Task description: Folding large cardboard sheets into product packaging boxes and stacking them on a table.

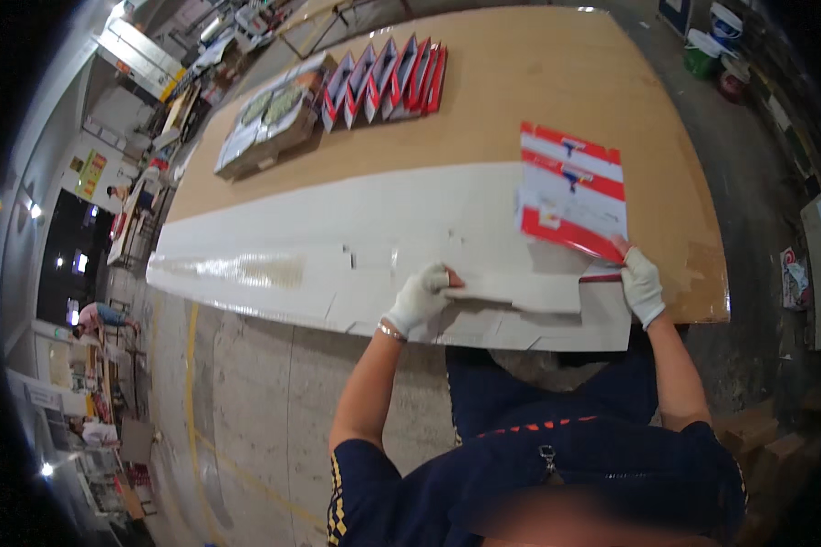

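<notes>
Both of my hands wear white gloves with bare fingertips. My left hand point(421, 296) is closed at the left end of a narrow grey-white cardboard flap point(538, 297), near the front edge of the table. My right hand point(643, 284) pinches the near right corner of a red-and-white printed cardboard piece point(579, 219). That piece lies flat at the right, partly over a long grey-white cardboard sheet point(374, 219). The sheet covers the near part of the table and has small slots cut in it. Whether the flap belongs to the sheet, I cannot tell.
On the brown table point(511, 64), several folded red-and-white cardboard pieces point(383, 77) stand in a row at the back. Beside them sits a taped flat bundle point(274, 118). Buckets point(702, 55) stand on the floor at far right. Other people point(100, 319) are far off at left.
</notes>
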The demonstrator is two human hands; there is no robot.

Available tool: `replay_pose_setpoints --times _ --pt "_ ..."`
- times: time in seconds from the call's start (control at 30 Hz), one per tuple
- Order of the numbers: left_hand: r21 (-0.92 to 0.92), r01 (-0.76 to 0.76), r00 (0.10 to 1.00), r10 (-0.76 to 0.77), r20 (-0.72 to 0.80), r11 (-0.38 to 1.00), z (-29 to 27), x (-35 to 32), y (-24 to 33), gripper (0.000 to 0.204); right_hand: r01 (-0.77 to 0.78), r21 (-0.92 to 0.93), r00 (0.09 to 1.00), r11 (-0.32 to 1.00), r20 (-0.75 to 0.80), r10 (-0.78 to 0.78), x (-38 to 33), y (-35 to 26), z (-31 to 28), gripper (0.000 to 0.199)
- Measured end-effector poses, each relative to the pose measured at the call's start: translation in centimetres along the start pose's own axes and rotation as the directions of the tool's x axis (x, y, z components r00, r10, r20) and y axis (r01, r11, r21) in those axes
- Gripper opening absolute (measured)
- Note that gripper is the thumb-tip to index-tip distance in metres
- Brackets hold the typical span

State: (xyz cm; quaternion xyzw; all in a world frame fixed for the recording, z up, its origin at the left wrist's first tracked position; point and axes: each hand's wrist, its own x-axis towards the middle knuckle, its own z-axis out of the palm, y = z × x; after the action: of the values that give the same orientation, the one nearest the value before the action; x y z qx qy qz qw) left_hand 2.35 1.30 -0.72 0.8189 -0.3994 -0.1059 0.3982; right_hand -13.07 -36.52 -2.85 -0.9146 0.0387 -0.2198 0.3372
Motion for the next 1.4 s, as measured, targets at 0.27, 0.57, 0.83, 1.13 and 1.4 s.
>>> replay_pose_setpoints --times 0.27,0.57,0.83,1.13,1.4 --pt "0.142 0.288 0.937 -0.248 -0.247 0.947 2.2 2.3 2.1 0.016 0.021 -0.001 0.999 1.000 -0.033 -0.021 -0.8 0.4 0.4 0.063" --pt "0.634 0.141 0.988 -0.064 -0.143 0.761 5.5 2.7 1.6 0.063 0.318 -0.257 0.845 0.912 0.513 -0.150 1.3 -4.8 0.7 0.054" --pt "0.624 0.104 0.964 -0.233 0.129 0.774 -0.6 0.1 1.9 0.084 0.475 -0.183 0.746 0.861 0.602 -0.284 2.9 -5.8 4.6 0.058" --pt "0.874 -0.190 0.918 -0.234 0.319 0.446 -3.4 -1.1 3.6 0.063 0.425 -0.141 0.764 0.894 0.586 -0.271 2.9 -6.3 4.4 0.062" --pt "0.783 0.092 0.949 -0.292 0.118 0.615 -3.9 -1.9 1.5 0.056 0.435 -0.165 0.785 0.885 0.551 -0.283 2.4 -5.9 5.0 0.059"
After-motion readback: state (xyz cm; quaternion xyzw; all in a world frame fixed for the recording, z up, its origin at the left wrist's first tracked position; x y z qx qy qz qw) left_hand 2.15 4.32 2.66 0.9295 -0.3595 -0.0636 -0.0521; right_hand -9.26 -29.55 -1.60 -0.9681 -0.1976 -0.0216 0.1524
